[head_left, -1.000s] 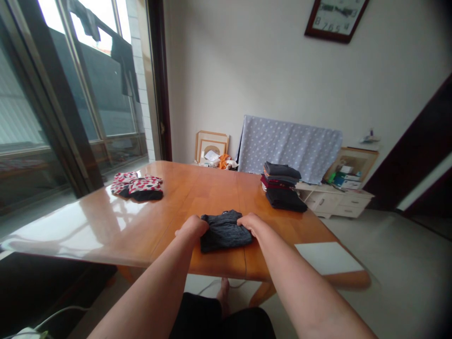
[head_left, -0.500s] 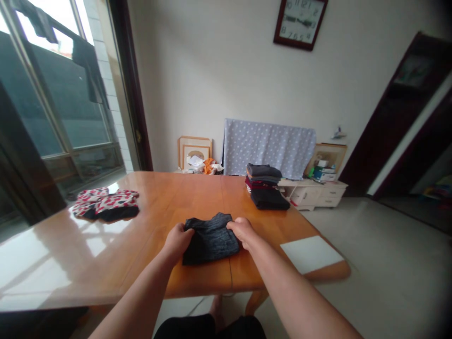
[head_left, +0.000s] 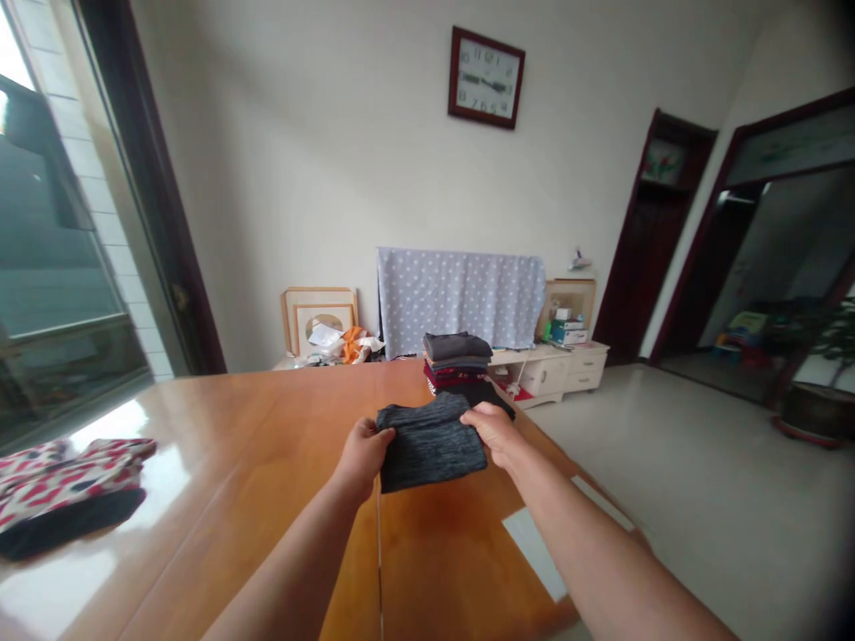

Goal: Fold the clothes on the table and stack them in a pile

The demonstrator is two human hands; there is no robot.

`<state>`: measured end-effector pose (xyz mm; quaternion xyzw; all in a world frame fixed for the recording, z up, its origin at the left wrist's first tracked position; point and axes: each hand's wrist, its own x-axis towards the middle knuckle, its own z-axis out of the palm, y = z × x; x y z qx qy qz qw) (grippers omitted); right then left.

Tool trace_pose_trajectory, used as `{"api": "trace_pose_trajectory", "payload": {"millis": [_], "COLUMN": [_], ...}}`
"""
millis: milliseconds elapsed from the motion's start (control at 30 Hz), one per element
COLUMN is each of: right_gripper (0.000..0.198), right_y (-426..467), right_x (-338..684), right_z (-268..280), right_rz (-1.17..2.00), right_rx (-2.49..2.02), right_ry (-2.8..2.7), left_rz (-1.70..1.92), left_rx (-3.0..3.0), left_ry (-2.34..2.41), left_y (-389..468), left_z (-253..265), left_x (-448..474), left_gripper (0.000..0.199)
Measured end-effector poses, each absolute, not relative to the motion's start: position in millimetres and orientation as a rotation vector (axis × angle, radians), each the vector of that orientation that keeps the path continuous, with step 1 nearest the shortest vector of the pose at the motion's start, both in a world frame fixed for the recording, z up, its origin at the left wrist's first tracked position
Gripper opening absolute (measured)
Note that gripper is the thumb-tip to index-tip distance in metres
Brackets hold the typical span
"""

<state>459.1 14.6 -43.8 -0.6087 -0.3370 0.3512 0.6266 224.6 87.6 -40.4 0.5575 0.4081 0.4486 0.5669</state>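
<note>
A folded dark grey garment [head_left: 431,447] is stretched between my two hands, held above the wooden table [head_left: 287,499]. My left hand [head_left: 366,454] pinches its left edge, thumb on top. At the upper right corner my right hand [head_left: 494,431] grips it the same way. Just beyond stands a stack of folded clothes [head_left: 458,352], greys on top and dark red below. A black folded piece [head_left: 491,396] lies in front of the stack, partly covered by the garment and my right hand.
On the table's left lies a red-spotted white garment [head_left: 86,481] with a black part. A white sheet [head_left: 534,543] rests at the right edge, partly under my right arm. Behind the table are a cloth-covered object [head_left: 460,298], a low white cabinet [head_left: 567,369] and leaning frames [head_left: 321,312].
Both hands have lifted the garment off the tabletop and carried it forward toward the stack. My view has turned right and moved closer to the stack.
</note>
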Motion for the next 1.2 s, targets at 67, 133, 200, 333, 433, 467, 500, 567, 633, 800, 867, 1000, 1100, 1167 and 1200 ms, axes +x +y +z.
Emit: {"api": "trace_pose_trajectory", "payload": {"millis": [67,133,200,333,433,467,500,567,633,800,867,1000,1100,1167,1200], "right_gripper": [0.018,0.019,0.019,0.019,0.018,0.017,0.017,0.017,0.016,0.017,0.017,0.014,0.013,0.013,0.014], "right_y": [26.9,39.9,52.4,72.9,83.8,86.8,89.6,94.9,100.1,110.7,112.7,114.3,116.1,118.0,119.0], "right_x": [493.2,525.2,553.3,594.4,612.9,617.5,621.7,629.3,636.4,650.0,652.9,657.2,660.8,662.8,663.6], "right_z": [-39.3,-33.9,-27.8,-17.6,-15.9,-16.8,-18.4,-23.8,-31.7,-59.0,-69.9,-84.6,-90.2,-93.0,-94.3], "right_rz": [0.786,0.765,0.733,0.683,0.665,0.66,0.657,0.653,0.655,0.69,0.707,0.733,0.739,0.738,0.734], "right_rx": [-1.408,-1.424,-1.427,-1.423,-1.432,-1.438,-1.444,-1.459,-1.473,-1.495,-1.506,-1.523,-1.52,-1.518,-1.519], "right_ry": [-0.756,-0.733,-0.709,-0.694,-0.694,-0.693,-0.692,-0.688,-0.682,-0.663,-0.656,-0.645,-0.638,-0.637,-0.64], "left_rz": [1.034,1.019,1.011,1.008,1.003,1.001,1.0,0.998,0.999,0.999,0.988,0.967,0.96,0.948,0.941], "left_rx": [1.319,1.33,1.337,1.331,1.323,1.32,1.317,1.311,1.307,1.312,1.319,1.324,1.323,1.334,1.344], "left_ry": [0.93,0.907,0.889,0.876,0.866,0.862,0.856,0.841,0.827,0.85,0.888,0.972,1.012,1.021,1.025], "left_y": [103.4,119.7,135.7,162.9,176.3,179.5,182.3,187.3,192.0,203.7,207.3,211.9,213.5,214.0,214.2], "left_z": [-35.3,-29.9,-24.6,-19.6,-24.4,-27.5,-31.3,-39.8,-48.8,-71.8,-81.1,-95.2,-99.2,-99.8,-99.9], "left_x": [259.0,291.8,321.7,369.3,393.5,399.9,405.6,415.8,424.4,436.9,438.1,438.3,438.8,439.8,440.5], "left_gripper": [0.019,0.018,0.017,0.018,0.019,0.019,0.019,0.019,0.018,0.016,0.019,0.022,0.022,0.024,0.025]}}
